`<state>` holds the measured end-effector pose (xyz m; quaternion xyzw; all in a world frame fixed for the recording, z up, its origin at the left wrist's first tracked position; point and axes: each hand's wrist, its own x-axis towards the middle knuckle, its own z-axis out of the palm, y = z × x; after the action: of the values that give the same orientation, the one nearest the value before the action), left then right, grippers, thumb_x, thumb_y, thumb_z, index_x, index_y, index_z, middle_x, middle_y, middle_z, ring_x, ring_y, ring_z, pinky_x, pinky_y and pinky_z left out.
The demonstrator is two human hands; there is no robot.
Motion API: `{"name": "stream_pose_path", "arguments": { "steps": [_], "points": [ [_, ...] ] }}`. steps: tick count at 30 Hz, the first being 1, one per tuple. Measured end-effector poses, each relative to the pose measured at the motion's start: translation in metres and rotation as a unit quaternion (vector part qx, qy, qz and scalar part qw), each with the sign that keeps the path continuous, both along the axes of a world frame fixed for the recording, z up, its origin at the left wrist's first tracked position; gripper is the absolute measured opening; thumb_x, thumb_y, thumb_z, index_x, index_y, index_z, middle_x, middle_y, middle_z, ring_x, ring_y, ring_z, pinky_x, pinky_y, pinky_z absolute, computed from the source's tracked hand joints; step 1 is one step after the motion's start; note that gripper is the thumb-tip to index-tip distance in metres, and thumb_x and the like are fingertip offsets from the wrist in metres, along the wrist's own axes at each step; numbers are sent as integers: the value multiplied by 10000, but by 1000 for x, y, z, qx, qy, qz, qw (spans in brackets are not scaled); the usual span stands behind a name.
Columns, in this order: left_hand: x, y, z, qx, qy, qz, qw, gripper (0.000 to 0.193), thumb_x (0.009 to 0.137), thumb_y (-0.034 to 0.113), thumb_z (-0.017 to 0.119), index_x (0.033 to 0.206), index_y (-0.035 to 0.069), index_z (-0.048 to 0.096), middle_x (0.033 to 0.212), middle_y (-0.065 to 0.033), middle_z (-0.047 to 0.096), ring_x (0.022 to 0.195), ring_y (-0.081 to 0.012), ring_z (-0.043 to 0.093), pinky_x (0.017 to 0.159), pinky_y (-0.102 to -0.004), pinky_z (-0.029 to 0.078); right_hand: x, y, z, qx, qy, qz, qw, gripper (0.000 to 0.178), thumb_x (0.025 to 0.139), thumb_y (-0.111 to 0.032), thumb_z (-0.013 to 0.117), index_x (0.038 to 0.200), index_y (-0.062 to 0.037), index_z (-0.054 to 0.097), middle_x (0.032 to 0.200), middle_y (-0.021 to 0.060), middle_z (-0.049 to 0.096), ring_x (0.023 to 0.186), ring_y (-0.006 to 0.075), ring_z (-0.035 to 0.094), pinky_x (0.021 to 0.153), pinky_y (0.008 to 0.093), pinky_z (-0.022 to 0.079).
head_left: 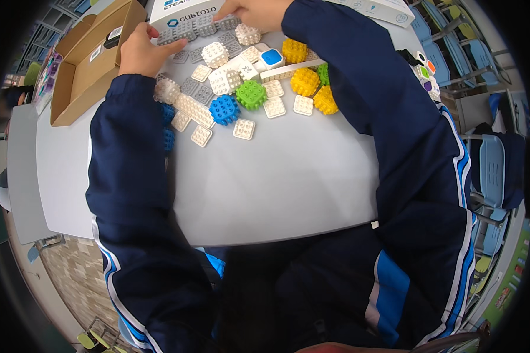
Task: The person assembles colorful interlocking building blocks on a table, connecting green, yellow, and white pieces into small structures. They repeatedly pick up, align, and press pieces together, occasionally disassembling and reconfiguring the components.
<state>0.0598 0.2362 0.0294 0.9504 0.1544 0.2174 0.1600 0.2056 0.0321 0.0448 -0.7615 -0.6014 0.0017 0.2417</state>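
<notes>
At twelve o'clock, the right hand (254, 13) rests its fingers on grey studded plastic tiles (205, 26) against a white printed cardboard box (182, 12). At eleven o'clock the left hand (140, 52) touches another grey tile. Just below lie a blue knobbly plastic cube (224, 109), a green one (251, 94) and yellow ones (305, 81) on the pale grey table (288, 176). An open brown cardboard box (82, 65) sits at ten o'clock.

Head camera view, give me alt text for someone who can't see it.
Two hands in dark blue sleeves reach over a pale grey table into a scatter of studded building blocks: the left hand rests on grey plates, the right hand touches grey pieces by a white box. Blue, green and yellow blocks lie nearby; an open cardboard box sits left.
</notes>
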Motion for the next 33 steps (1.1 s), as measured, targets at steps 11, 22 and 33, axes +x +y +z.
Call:
{"name": "stream_pose_path", "arguments": {
  "steps": [11, 22, 33],
  "points": [
    [-68, -20, 34, -51, 190, -120, 973, 379, 774, 257, 765, 997, 9, 583, 959, -107, 653, 961, -219, 610, 851, -331, 467, 14, -54, -13, 1, -10, 81, 997, 404, 774, -206, 658, 1131, -19, 631, 981, 256, 651, 937, 397, 626, 839, 432, 490],
    [-58, -30, 43, -26, 129, -162, 978, 326, 762, 137, 726, 1050, 18, 631, 952, -101, 679, 930, -213, 642, 848, -332, 466, 6, -63, -28, -46, 47, -12, 998, 427, 798, -239, 734, 1199, -150, 617, 861, 95, 672, 793, 255, 656, 700, 364, 523],
    [-34, -41, 48, -21, 160, -197, 967, 380, 814, 70, 646, 1190, 102, 603, 1032, -105, 653, 969, -204, 602, 841, -335, 462, 1, -66, -22, -27, -8, -38, 999, 407, 788, -335, 733, 1041, -31, 635, 845, 147, 675, 800, 295, 659, 716, 390, 512]
  ]
}}
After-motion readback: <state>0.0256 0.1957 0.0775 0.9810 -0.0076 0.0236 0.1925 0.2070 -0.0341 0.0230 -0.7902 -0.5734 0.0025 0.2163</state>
